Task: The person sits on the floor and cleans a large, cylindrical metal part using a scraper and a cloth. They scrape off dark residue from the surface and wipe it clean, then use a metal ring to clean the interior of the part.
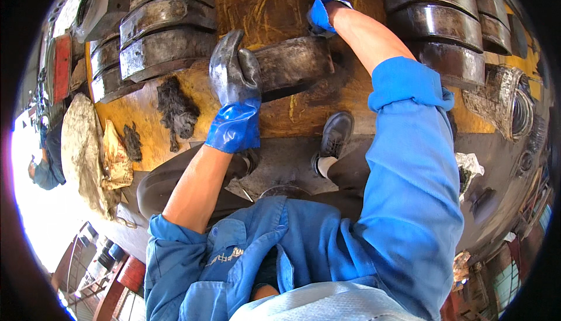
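In front of me a thick, dark metal ring-like piece (pixel 295 65) sits tilted over the yellow-brown worktop (pixel 257 5), its curved, greasy side facing me. My left hand (pixel 235 72) wears a glove with a shiny blue cuff and a dark, oily hand part. It grips the left end of the piece, thumb against the side and fingers along the end. Beyond the right end is my right hand (pixel 325 14), in a blue glove. Its fingers are hidden behind the cuff and the piece, so its hold does not show.
Similar dark metal pieces stand in a left stack (pixel 166 28) and a right stack (pixel 435 26). A black oily rag (pixel 177 109) lies left of my left hand. Stained cloth (pixel 83 145) hangs at the left edge. Coiled metal (pixel 517 107) sits far right. Another person (pixel 49 166) shows at far left.
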The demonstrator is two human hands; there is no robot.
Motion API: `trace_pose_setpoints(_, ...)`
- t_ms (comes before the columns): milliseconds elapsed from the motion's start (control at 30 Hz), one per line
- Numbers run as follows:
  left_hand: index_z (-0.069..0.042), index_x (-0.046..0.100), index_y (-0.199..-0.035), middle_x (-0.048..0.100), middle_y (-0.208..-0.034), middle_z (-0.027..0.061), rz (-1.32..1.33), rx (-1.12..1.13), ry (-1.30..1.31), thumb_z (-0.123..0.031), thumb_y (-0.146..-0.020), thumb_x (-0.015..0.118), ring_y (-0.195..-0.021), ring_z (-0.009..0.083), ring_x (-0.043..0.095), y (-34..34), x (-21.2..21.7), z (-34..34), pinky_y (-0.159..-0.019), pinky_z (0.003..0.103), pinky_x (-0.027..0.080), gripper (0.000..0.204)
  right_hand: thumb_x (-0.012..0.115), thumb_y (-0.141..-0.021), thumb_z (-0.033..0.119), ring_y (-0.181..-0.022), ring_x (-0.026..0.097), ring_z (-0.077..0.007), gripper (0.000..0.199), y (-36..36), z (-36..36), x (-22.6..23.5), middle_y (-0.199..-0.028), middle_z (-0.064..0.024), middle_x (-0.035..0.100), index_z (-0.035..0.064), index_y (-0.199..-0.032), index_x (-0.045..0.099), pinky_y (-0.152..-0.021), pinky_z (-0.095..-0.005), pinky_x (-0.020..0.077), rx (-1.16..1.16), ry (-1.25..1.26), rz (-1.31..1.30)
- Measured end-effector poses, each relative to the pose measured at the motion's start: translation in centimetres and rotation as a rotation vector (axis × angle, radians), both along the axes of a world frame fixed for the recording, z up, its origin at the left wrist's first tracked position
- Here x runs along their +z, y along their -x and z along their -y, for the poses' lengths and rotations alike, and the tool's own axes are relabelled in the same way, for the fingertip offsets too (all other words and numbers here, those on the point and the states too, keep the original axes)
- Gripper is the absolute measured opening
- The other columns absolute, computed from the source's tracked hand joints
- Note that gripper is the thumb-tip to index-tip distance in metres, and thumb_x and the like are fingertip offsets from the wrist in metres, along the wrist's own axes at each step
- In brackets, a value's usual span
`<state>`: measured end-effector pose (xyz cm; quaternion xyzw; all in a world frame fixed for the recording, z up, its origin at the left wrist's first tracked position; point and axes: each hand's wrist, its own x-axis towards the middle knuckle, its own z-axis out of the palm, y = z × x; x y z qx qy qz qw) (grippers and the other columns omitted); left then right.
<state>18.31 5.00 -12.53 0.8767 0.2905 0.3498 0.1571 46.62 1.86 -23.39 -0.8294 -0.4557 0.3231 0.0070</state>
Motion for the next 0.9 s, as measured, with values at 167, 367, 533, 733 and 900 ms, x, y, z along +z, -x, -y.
trace_pose_setpoints(167,-0.001,0.064,-0.119,0.066,-0.115,0.0244,-0.03,0.014,-0.011,-0.006,-0.088,0.056,-0.108,0.0423,0.062,-0.1,0.1,0.2,-0.1,0.047,0.047,0.033,0.064,-0.083,0.025,-0.105,0.065,-0.0332,0.035,-0.6,0.1,-1.2,-0.121,-0.0161,0.068,0.0104,-0.113,0.072,-0.088,-0.0432,0.0501,-0.056,-0.004,0.003)
trace_pose_setpoints(367,0.0,0.064,-0.12,0.066,-0.115,0.0242,-0.051,0.011,-0.01,-0.005,-0.088,0.056,-0.11,0.0419,0.062,-0.1,0.2,0.3,-0.1,0.047,0.047,0.034,0.059,-0.089,0.029,-0.118,0.06,-0.0336,0.038,-0.6,0.2,-1.1,-0.132,-0.015,0.063,0.0105,-0.121,0.068,-0.098,-0.0431,0.0459,-0.032,0.091,-0.068)
trace_pose_setpoints(533,0.0,0.065,-0.118,0.066,-0.115,0.0241,-0.041,0.012,-0.014,-0.006,-0.088,0.056,-0.109,0.0417,0.062,0.1,0.0,0.3,-0.1,0.047,0.047,0.032,0.059,-0.088,0.027,-0.123,0.057,-0.0355,0.038,0.2,1.7,0.0,-0.134,-0.0179,0.06,0.0103,-0.121,0.066,-0.099,-0.0432,0.0452,0.072,0.071,0.034)
trace_pose_setpoints(733,0.001,0.065,-0.118,0.067,-0.113,0.0237,-0.04,0.006,0.062,-0.012,-0.091,0.054,-0.105,0.0391,0.063,-0.1,-0.2,0.3,-0.097,0.044,0.048,0.032,0.061,-0.087,0.027,-0.116,0.06,-0.0345,0.036,-1.0,5.9,-2.0,-0.129,-0.0183,0.063,0.0088,-0.117,0.068,-0.096,-0.0439,0.0458,-0.115,0.076,-0.021)
trace_pose_setpoints(900,0.002,0.065,-0.117,0.066,-0.114,0.0249,-0.044,0.026,0.107,-0.008,-0.087,0.056,-0.106,0.0416,0.062,0.1,0.0,0.6,-0.098,0.046,0.048,0.033,0.059,-0.09,0.024,-0.104,0.062,-0.026,0.031,-0.9,8.6,1.4,-0.119,-0.014,0.069,0.0074,-0.113,0.072,-0.093,-0.041,0.0477,-0.234,0.091,-0.187)
